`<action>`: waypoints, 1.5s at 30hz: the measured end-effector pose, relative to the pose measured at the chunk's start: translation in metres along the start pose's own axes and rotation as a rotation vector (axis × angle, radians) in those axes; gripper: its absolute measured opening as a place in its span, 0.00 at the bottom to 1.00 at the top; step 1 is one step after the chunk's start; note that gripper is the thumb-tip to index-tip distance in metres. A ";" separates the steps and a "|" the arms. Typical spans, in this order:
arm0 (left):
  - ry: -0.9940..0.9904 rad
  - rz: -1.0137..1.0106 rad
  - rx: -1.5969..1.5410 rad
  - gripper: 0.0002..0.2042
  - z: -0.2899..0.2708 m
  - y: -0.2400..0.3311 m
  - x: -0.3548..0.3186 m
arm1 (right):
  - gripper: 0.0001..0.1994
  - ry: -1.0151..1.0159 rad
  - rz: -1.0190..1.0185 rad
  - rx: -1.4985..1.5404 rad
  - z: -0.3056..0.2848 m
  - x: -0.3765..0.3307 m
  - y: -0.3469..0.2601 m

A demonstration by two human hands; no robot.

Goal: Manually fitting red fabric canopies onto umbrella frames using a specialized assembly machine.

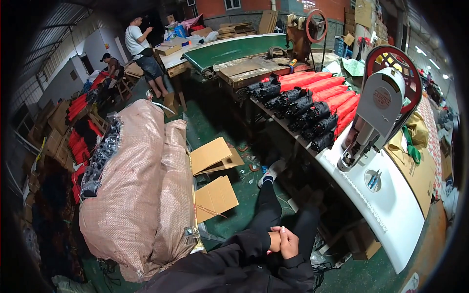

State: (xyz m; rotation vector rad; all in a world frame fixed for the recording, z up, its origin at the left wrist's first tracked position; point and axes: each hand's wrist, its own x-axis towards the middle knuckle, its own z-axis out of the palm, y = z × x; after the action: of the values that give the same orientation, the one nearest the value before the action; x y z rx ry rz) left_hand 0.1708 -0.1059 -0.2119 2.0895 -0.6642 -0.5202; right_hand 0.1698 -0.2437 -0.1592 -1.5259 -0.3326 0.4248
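Note:
My right hand [289, 242] and my left hand [275, 242] are together over my lap. The right one closes over the left at the wrist, and the left fingers are mostly hidden. To my right stands a white machine table [381, 205] carrying a grey sewing machine [383, 100] with a dark red wheel. A small blue-handled tool [374, 180] lies on its round metal plate. Beyond it, red bundles with black ends [312, 100], resembling folded umbrellas, lie in a row on a bench. Neither hand touches any of these.
Large pink woven sacks [127, 195] stand close on my left, beside an open cardboard box [215, 198]. A wooden bench [244, 68] with an old brown machine [297, 39] is ahead. One person [139, 44] stands far left; another [115, 71] sits behind. Scraps litter the green floor [249, 200].

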 end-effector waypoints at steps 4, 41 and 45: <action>-0.080 -0.071 0.120 0.12 0.032 -0.001 0.002 | 0.17 -0.240 0.071 -0.020 -0.013 -0.001 0.002; 0.253 0.084 0.397 0.19 -0.029 0.131 0.011 | 0.35 0.121 -0.183 0.546 -0.089 -0.035 -0.026; 0.324 -0.003 0.549 0.24 -0.037 0.138 0.016 | 0.33 0.305 -0.148 0.670 -0.094 -0.033 -0.030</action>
State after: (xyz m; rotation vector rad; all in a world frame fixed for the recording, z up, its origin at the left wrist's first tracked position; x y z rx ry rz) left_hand 0.1674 -0.1608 -0.0785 2.6069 -0.6603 0.0185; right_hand 0.1858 -0.3421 -0.1294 -0.8825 -0.0467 0.1531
